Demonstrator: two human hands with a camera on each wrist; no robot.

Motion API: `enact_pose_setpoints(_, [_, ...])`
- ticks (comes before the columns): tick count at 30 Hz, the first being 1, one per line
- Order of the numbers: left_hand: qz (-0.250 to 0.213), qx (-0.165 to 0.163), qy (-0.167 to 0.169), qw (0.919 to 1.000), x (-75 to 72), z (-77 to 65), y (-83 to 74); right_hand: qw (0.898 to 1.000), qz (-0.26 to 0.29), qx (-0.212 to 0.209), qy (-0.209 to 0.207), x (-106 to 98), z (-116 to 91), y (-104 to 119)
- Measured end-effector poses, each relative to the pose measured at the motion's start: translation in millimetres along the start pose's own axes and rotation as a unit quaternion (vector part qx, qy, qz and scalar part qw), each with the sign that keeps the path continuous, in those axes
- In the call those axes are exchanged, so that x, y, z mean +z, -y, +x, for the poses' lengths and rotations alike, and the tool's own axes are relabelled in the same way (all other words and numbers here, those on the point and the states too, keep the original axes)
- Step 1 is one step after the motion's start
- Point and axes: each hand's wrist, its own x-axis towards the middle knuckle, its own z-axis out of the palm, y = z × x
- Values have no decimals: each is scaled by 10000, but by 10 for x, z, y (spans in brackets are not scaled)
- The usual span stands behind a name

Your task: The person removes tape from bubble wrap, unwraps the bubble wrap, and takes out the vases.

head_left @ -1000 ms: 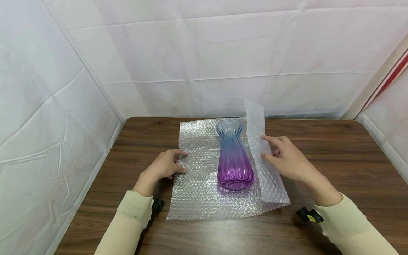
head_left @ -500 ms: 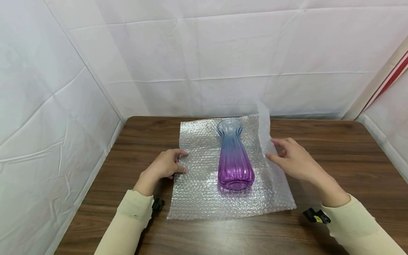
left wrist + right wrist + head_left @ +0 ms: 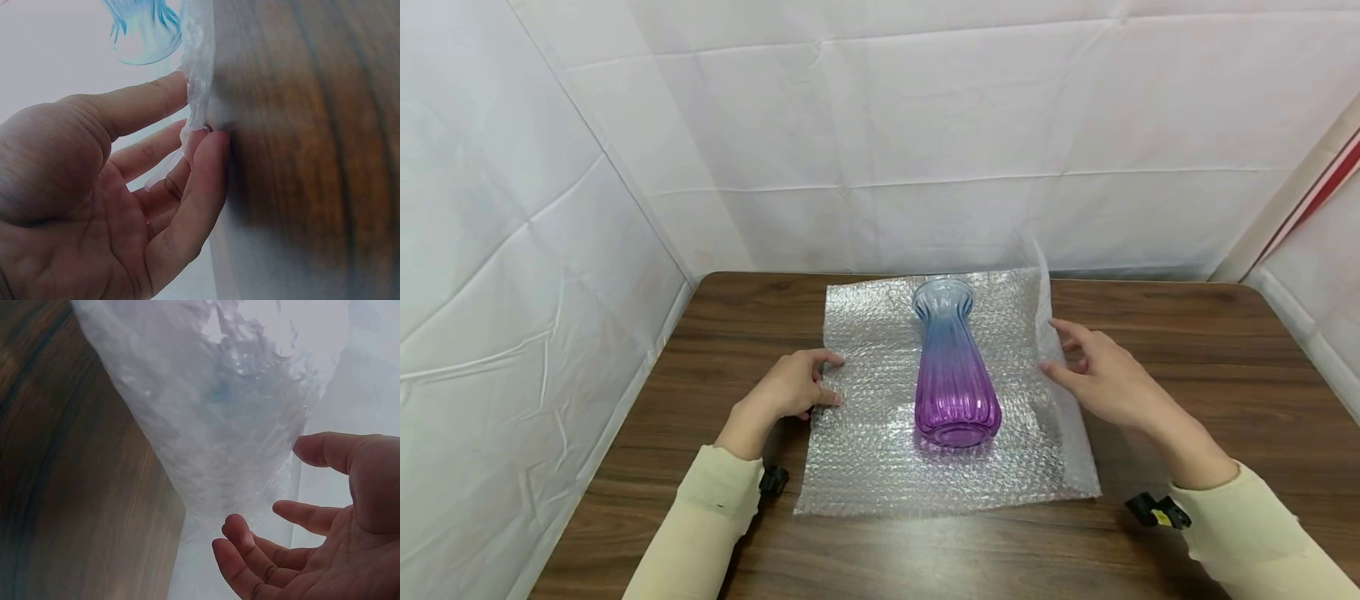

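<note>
A glass vase [image 3: 957, 375], pale blue at the mouth and purple at the base, lies on its side on a clear bubble wrap sheet [image 3: 865, 467]. My left hand [image 3: 784, 385] holds the sheet's left edge. Its thumb [image 3: 153, 100] lies on the upper side while other fingers curl in around the edge, partly hidden by the wrap. On the other side, the sheet's right edge stands up as a flap [image 3: 1051, 333]. My right hand [image 3: 1105, 375] touches this flap with thumb and index fingertip, its fingers loosely bent. In the right wrist view the raised wrap [image 3: 212, 412] fills the upper middle.
Dark wood-grain table [image 3: 880, 558] lies beneath the sheet, its back edge meeting a white cloth backdrop [image 3: 925, 108]. White cloth also hangs at the left side [image 3: 497, 317]. Small black devices [image 3: 1157, 510] sit at both wrists.
My right hand has moved right, and the flap has swung outward with it, away from the vase, showing more of the sheet. The left hand and vase have stayed put.
</note>
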Motion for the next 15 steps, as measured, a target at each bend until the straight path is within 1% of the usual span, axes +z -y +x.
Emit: enact_pose_setpoints(15, [-13, -28, -4, 10000, -1, 6, 8, 9999, -82, 35, -140, -6, -2, -172])
